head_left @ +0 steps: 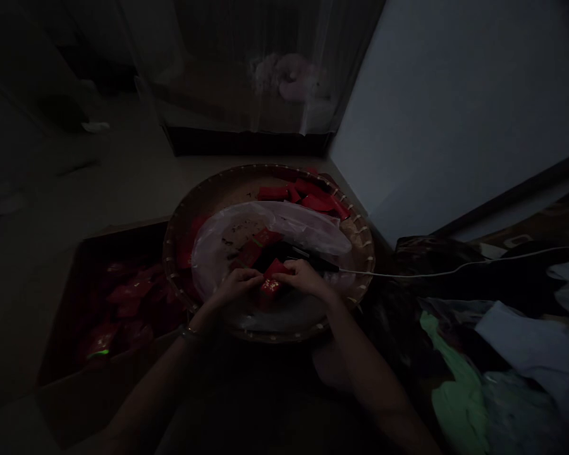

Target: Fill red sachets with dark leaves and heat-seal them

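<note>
The room is very dim. A round woven tray (360, 237) lies in front of me with a clear plastic bag (303, 227) spread over it. Both hands meet over the bag on one small red packet (271, 281) with gold print. My left hand (237, 284) pinches its left side, fingers closed. My right hand (306, 278) grips its right side, fingers curled. Loose red packets (308, 196) lie at the tray's far rim, and others (258, 245) rest on the bag.
A cardboard box (57, 341) at my left holds several red packets (123, 303). A white cable (431, 273) runs from the tray to the right. Crumpled clothes and bags (502, 347) pile at the right. A wall (455, 114) and a sheer curtain (246, 76) stand behind.
</note>
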`<action>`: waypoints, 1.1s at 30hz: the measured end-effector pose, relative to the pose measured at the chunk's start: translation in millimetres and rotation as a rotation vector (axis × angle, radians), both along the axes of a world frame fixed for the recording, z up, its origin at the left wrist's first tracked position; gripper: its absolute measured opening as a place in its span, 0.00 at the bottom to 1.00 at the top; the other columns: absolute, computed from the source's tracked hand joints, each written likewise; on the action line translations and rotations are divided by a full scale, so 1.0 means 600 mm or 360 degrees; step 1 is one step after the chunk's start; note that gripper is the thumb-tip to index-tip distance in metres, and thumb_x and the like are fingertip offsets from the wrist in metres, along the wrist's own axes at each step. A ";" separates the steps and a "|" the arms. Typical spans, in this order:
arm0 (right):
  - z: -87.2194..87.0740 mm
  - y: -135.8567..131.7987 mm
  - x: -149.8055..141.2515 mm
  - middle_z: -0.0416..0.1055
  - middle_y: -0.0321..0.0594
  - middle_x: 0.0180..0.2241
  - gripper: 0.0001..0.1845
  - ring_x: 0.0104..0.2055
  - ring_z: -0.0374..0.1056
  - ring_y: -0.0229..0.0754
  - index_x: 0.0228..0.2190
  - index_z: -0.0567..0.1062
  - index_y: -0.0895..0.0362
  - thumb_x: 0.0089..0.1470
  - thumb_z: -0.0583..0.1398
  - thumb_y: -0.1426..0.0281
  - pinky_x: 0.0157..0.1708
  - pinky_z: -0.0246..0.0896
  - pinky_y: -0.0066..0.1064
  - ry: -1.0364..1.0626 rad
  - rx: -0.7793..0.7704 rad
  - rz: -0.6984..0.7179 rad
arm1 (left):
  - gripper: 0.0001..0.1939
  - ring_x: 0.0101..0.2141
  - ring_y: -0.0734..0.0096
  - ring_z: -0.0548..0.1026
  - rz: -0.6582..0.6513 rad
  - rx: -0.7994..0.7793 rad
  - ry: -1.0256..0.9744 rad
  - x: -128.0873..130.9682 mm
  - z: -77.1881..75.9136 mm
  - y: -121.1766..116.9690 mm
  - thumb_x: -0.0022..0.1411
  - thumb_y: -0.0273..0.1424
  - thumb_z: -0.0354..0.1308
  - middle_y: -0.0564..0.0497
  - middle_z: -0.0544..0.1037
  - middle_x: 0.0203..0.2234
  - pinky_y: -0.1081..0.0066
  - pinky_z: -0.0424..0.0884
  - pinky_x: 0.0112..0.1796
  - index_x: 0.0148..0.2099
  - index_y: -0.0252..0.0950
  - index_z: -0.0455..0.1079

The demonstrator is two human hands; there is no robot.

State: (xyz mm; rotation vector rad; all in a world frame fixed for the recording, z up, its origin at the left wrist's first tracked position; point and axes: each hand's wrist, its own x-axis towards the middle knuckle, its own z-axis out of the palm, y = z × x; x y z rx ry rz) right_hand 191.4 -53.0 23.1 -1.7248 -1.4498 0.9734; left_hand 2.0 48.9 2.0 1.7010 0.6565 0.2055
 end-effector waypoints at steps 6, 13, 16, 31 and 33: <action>0.000 0.003 -0.001 0.74 0.37 0.28 0.11 0.31 0.66 0.38 0.29 0.78 0.59 0.53 0.61 0.64 0.33 0.58 0.29 -0.0010 0.0138 -0.0093 | 0.26 0.36 0.66 0.74 -0.0063 -0.0197 -0.0060 0.003 0.007 -0.010 0.48 0.40 0.65 0.48 0.78 0.37 0.72 0.68 0.35 0.48 0.32 0.71; 0.017 -0.005 -0.004 0.76 0.39 0.31 0.12 0.33 0.69 0.41 0.32 0.79 0.59 0.49 0.65 0.63 0.32 0.59 0.28 -0.0094 -0.0016 0.0263 | 0.24 0.35 0.64 0.75 -0.0163 -0.0209 0.0032 0.002 0.013 -0.019 0.48 0.37 0.66 0.49 0.79 0.35 0.71 0.69 0.34 0.47 0.30 0.72; 0.024 -0.007 -0.005 0.76 0.38 0.28 0.11 0.30 0.69 0.41 0.31 0.79 0.60 0.48 0.65 0.65 0.28 0.57 0.27 -0.0143 -0.0100 0.0287 | 0.25 0.34 0.65 0.74 -0.0181 -0.0201 0.0052 0.004 0.021 -0.023 0.48 0.39 0.66 0.50 0.78 0.34 0.73 0.69 0.33 0.47 0.30 0.72; 0.043 -0.013 0.012 0.78 0.38 0.34 0.12 0.35 0.71 0.43 0.36 0.79 0.57 0.48 0.65 0.68 0.34 0.59 0.29 -0.0184 -0.0078 0.0341 | 0.22 0.32 0.69 0.71 -0.0200 -0.0111 0.0059 0.011 0.018 -0.027 0.48 0.38 0.65 0.53 0.76 0.30 0.75 0.65 0.30 0.43 0.31 0.71; 0.039 -0.013 0.008 0.79 0.39 0.33 0.11 0.34 0.72 0.44 0.36 0.80 0.57 0.48 0.65 0.69 0.34 0.59 0.30 -0.0174 -0.0122 0.0408 | 0.20 0.31 0.70 0.71 -0.0186 -0.0106 0.0057 0.012 0.014 -0.030 0.47 0.38 0.66 0.53 0.74 0.29 0.76 0.64 0.30 0.40 0.30 0.71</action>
